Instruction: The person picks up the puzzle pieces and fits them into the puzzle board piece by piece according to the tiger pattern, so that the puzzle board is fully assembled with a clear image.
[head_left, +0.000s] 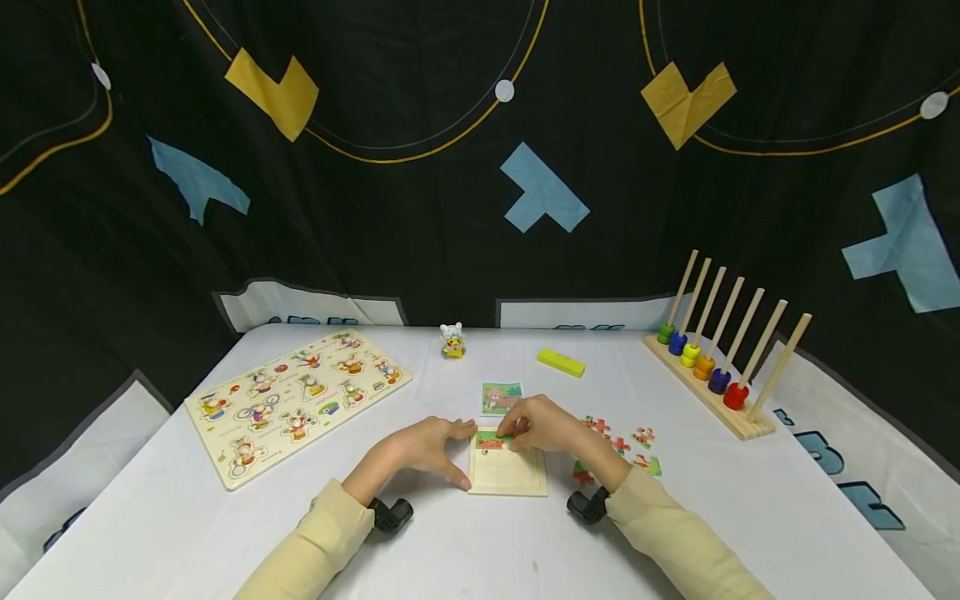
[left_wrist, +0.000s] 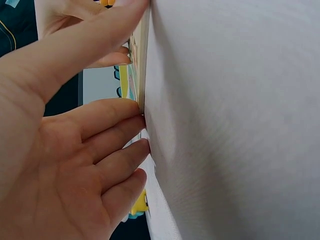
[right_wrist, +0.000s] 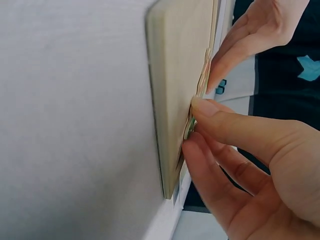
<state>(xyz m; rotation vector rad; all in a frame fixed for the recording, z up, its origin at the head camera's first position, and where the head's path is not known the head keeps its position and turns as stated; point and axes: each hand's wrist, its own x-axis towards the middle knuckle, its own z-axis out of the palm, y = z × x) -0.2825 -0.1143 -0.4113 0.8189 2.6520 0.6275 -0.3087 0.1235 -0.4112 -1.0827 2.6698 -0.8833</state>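
A shallow wooden puzzle tray (head_left: 510, 479) lies in front of me, with red and green jigsaw pieces (head_left: 491, 444) along its far left part. My left hand (head_left: 427, 446) rests at the tray's left side, thumb near the front corner and fingers at the back one. In the left wrist view, its fingers (left_wrist: 120, 120) are fairly straight, tips at the tray's edge. My right hand (head_left: 546, 422) bends over the tray's far side. Between its thumb and fingers it pinches a puzzle piece (right_wrist: 189, 128), mostly hidden by the fingertips, close over the tray's surface.
Loose puzzle pieces (head_left: 618, 445) lie right of the tray. Behind it is a picture card (head_left: 495, 397). Farther back stand a small figurine (head_left: 452, 341) and a yellow block (head_left: 561, 362). A large picture board (head_left: 300, 400) lies left; a peg stand (head_left: 708, 387) with coloured beads is right.
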